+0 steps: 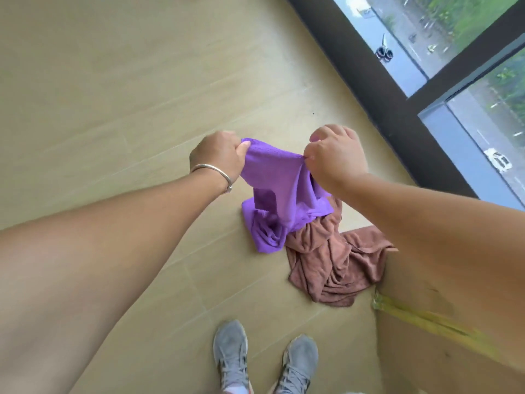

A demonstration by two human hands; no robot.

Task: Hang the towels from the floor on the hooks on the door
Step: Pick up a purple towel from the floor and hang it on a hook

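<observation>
A purple towel (279, 189) hangs between my two hands, its upper edge stretched out and its lower part still bunched on the floor. My left hand (218, 156), with a metal bangle on the wrist, grips the towel's left corner. My right hand (335, 155) pinches the right corner. A brown towel (332, 263) lies crumpled on the floor just right of and below the purple one, partly under it. No door or hooks are in view.
Light wood-look floor (113, 95) spreads to the left and back. A dark window frame (377, 89) with glass runs along the right. A cardboard box (420, 336) with yellow tape stands at the lower right. My grey shoes (264, 359) are at the bottom.
</observation>
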